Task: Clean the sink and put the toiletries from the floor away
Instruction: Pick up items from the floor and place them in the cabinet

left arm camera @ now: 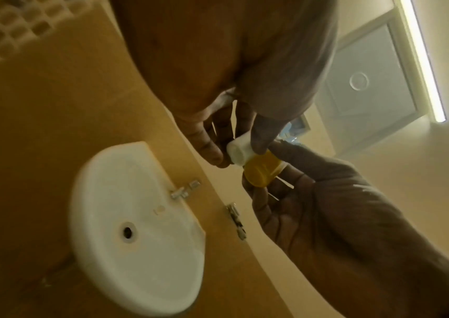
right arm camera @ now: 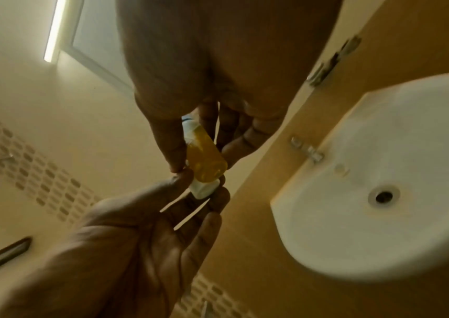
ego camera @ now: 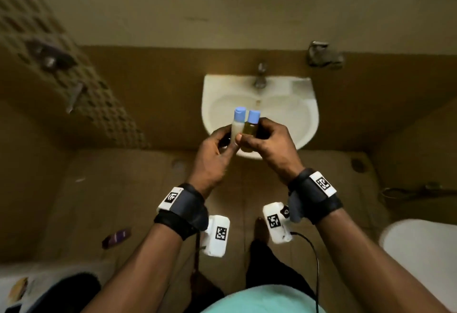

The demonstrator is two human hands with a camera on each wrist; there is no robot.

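As both bottles hover upright above the sink (ego camera: 306, 104):
Left hand (ego camera: 215, 154): fingers pinching white bottle (ego camera: 237, 128).
Right hand (ego camera: 269, 145): fingers gripping amber bottle (ego camera: 250, 129), touching, at 3 o'clock.

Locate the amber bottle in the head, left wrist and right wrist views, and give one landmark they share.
Head: the amber bottle is at centre, upright beside the white bottle, pinched by the right hand.
Left wrist: right of centre, base toward the camera, below the white bottle's base.
Right wrist: centre, above the white bottle's base.
Shared landmark: the sink, lower left in the left wrist view, right in the right wrist view.
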